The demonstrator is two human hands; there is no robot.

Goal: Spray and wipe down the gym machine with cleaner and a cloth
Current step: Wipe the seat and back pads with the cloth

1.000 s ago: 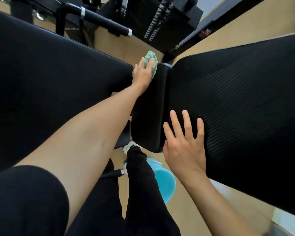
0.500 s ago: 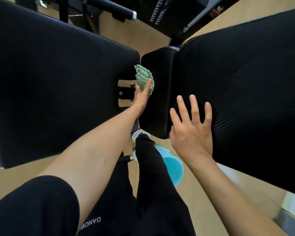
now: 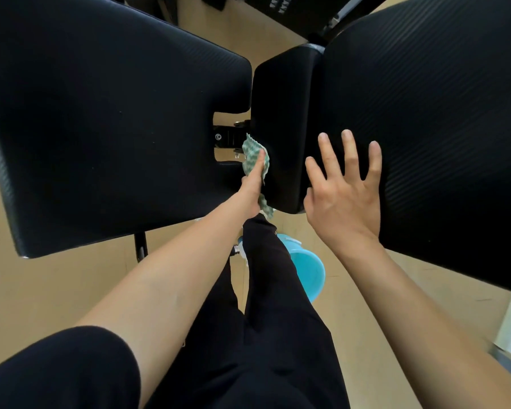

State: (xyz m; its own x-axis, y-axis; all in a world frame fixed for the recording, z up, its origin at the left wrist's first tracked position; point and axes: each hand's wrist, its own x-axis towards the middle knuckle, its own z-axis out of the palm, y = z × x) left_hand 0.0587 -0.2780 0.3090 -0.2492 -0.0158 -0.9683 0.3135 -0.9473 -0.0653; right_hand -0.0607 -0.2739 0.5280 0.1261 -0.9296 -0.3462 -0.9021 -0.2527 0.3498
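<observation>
Far left: large black pad [image 3: 101,113], smooth and flat, fills most of this side. Tan floor [image 3: 56,290] shows below it. Black sleeve [image 3: 56,370] in the bottom corner, with a bare forearm running up from it toward centre.

Left of centre: a notch in the large pad's right edge shows a black metal bracket [image 3: 227,137] with bolts. Just right of the bracket is the cloth [image 3: 255,156], green and white in a zigzag pattern, bunched.

Left hand [image 3: 252,187] holds the cloth and presses it against the left side of the narrow middle pad [image 3: 283,128]. One straight digit lies along the top of the cloth. The other fingers are hidden behind the hand. Cloth sticks out past the fingertip, and a corner trails below the heel of the hand.

Centre, low: black trouser leg [image 3: 272,290]. A light blue bucket [image 3: 307,270] stands on the floor just right of it, partly hidden by the leg.

Right of centre: right hand [image 3: 342,196] is wide open with fingers straight and spread, holding nothing. It lies flat over the seam between the narrow middle pad and the ribbed pad [image 3: 440,128], fingertips on the ribbed surface.

Far right: the ribbed pad, black with fine diagonal ribbing, runs to the frame edge.
</observation>
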